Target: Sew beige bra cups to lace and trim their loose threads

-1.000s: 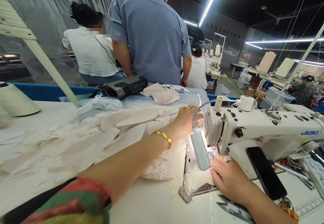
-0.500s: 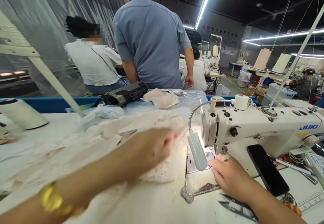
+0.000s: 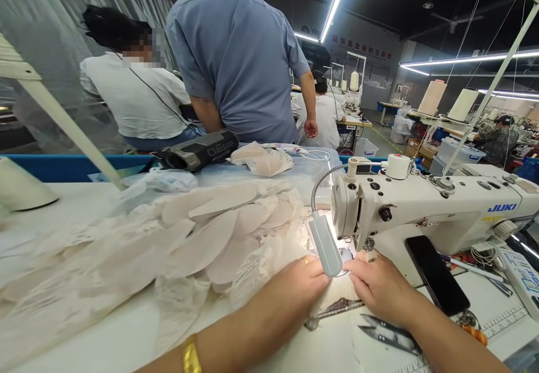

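My left hand is at the left of the needle plate of a white sewing machine, fingers curled and their tips partly behind the grey lamp. Close by the needle area, my right hand has thumb and forefinger drawn together. Whatever either hand pinches is too small or hidden to name. Pale lace fabric with beige leaf-shaped pieces lies spread to the left, its edge beside my left hand. Thread snips lie below my right wrist.
A black phone leans by the machine base, near pens and a ruler. A thread cone lies at the left. Behind the table are a plastic bin, a dark Claison object and a standing person.
My left hand has come down and right from above the fabric to the needle plate, beside my right hand. My right hand stays in place at the needle. The view has shifted slightly.
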Available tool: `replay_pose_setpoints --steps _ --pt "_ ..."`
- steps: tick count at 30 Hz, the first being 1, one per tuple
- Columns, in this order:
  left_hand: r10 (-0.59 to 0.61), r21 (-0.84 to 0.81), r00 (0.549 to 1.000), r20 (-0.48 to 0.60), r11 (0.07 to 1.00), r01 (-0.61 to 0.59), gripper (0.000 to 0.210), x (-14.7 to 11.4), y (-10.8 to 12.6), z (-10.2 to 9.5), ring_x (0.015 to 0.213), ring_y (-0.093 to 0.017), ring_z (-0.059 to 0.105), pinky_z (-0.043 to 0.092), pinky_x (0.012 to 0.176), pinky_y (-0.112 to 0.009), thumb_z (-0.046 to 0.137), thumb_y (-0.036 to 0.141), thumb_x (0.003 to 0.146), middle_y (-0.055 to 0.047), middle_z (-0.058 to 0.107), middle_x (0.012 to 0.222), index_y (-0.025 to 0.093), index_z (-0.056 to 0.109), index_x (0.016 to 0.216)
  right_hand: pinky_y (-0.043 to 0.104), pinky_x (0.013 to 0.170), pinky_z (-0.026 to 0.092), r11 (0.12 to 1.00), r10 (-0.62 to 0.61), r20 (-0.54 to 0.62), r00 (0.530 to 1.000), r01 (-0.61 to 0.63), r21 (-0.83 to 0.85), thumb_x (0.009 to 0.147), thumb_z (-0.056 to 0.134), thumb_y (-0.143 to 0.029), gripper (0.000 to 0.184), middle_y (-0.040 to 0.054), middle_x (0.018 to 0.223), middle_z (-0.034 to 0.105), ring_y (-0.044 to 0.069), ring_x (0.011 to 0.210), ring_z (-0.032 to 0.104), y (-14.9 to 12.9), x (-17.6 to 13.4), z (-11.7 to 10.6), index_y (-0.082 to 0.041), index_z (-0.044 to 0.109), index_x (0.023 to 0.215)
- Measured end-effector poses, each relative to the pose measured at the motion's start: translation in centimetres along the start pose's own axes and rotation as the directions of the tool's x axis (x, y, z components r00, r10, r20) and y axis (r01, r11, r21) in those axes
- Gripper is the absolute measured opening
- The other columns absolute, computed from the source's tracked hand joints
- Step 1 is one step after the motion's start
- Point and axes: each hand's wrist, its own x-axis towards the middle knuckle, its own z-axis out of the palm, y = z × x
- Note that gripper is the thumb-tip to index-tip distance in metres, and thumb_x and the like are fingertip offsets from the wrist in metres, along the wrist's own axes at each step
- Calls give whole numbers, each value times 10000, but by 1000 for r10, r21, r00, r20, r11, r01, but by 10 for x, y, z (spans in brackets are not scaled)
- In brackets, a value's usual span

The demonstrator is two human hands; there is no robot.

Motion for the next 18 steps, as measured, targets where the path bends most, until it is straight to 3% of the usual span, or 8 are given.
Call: replay_pose_setpoints --steps 2,6,11,18 --pt "45 -13 998 -47 999 -46 244 9 4 -1 774 -227 650 566 840 -333 512 110 973 -45 750 936 261 696 1025 321 725 379 1000 2 -8 1000 -2 3 967 510 -72 265 46 888 573 239 837 523 1 0 0 -212 700 1087" --pt "107 1 987 -117 994 -107 268 19 14 -6 638 -206 569 580 781 -336 458 126 1003 -28 704 804 250 674 904 314 704 366 1000 -11 -23 1000 11 2 956 504 -57 298 26 837 544 230 798 494 1 -1 0 -224 705 1099" --pt "152 62 973 -173 988 -143 285 15 15 -5 674 -208 629 570 691 -294 435 162 1076 -55 755 861 230 701 998 316 710 380 1000 -8 -10 1000 8 9 984 497 -81 270 35 858 560 230 799 507 3 -3 -1 -225 697 1094" --pt "138 121 976 -167 985 -119 308 14 12 0 728 -214 658 593 744 -312 409 137 1059 -68 756 891 213 703 1006 319 708 380 1000 0 -15 1000 0 -4 988 471 -86 254 35 852 552 226 784 492 0 -2 -2 -212 685 1043"
